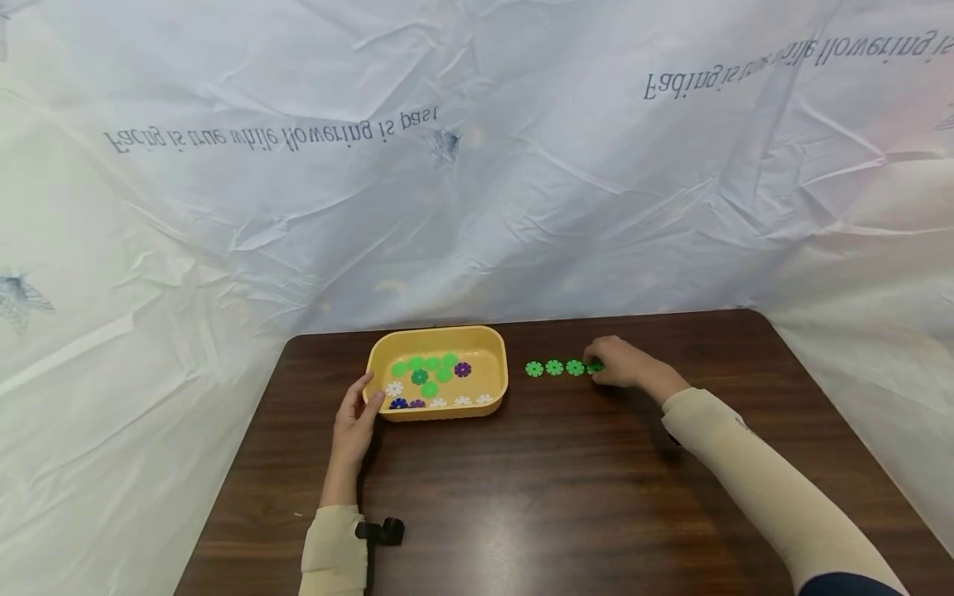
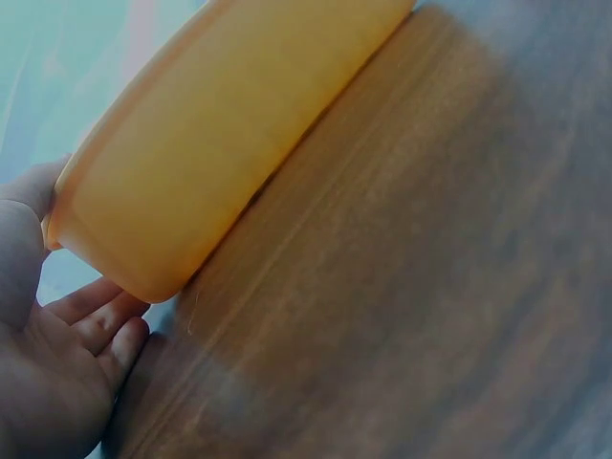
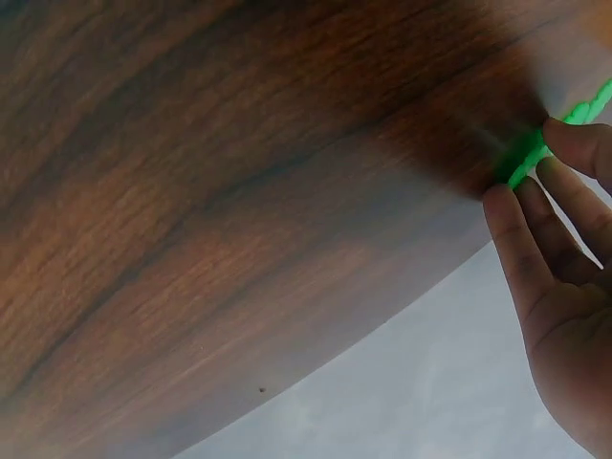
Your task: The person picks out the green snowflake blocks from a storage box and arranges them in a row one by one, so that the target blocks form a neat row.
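Observation:
A yellow plastic basin [image 1: 447, 415] sits at the back left of the table. My left hand [image 1: 356, 422] grips its left end, thumb at the rim and fingers against the outside; the left wrist view shows the basin's wall [image 2: 191, 143] close up. To the right, flower-shaped green snowflake discs [image 1: 554, 367] lie flat in a row. At the row's right end my right hand [image 1: 622, 362] pinches a green snowflake disc [image 3: 524, 164] against the tabletop, partly covering it. Inside the basin lie light green discs [image 1: 433, 364], a dark green disc [image 1: 420, 377], and purple, blue and white ones.
The dark wood table [image 1: 484, 488] extends in front of both hands. White printed sheeting [image 1: 477, 207] hangs behind the table and along its sides. A black strap with a small camera [image 1: 382, 531] is on the left wrist.

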A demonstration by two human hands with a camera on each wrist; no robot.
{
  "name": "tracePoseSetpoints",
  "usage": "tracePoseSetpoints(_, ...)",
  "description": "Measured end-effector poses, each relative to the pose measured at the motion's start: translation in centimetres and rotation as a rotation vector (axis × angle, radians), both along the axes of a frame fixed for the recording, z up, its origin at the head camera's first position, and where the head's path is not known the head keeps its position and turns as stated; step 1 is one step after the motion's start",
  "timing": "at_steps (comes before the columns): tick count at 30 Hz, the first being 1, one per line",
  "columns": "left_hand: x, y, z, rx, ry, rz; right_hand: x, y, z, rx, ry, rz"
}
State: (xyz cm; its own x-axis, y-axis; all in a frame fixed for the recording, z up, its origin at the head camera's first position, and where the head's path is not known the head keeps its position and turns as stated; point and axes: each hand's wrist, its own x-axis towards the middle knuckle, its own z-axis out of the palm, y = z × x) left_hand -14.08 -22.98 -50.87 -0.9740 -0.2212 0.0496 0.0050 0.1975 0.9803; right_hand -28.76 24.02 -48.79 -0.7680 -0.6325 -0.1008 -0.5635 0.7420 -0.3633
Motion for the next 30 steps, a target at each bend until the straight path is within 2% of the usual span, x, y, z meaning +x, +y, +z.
tracePoseSetpoints(8, -0.2, -0.1, 0.3, 0.003, -0.010, 0.005, -0.1, -0.1, -0.1, -0.011, 0.006, -0.029)
tracePoseSetpoints(11, -0.2, 0.0, 0.3, -0.001, -0.016, 0.013, -0.1, -0.2, 0.1, -0.001, 0.008, -0.017)
tracePoseSetpoints(14, -0.4, -0.1, 0.2, 0.000, -0.021, 0.014, -0.1, -0.6, 0.9, -0.016, 0.022, -0.002)
tracePoseSetpoints(16, -0.5, -0.2, 0.0, 0.005, -0.019, 0.013, -0.1, -1.5, 1.9, -0.044, 0.046, 0.014)
tracePoseSetpoints(19, -1.0, -0.7, -1.1, 0.016, -0.006, 0.022, 0.1, -4.1, 3.9, -0.094, 0.086, 0.043)
tracePoseSetpoints(23, -1.6, -1.4, -3.0, 0.000, 0.008, 0.039, 0.7, -9.2, 6.1, -0.119, 0.108, 0.114)
tracePoseSetpoints(26, -1.6, -1.4, -3.7, -0.022, 0.017, 0.044, 0.9, -13.2, 6.0, -0.109, 0.109, 0.193)
tracePoseSetpoints(30, -1.2, -1.2, -4.1, -0.025, 0.026, 0.048, 1.2, -17.8, 4.5, -0.079, 0.091, 0.271)
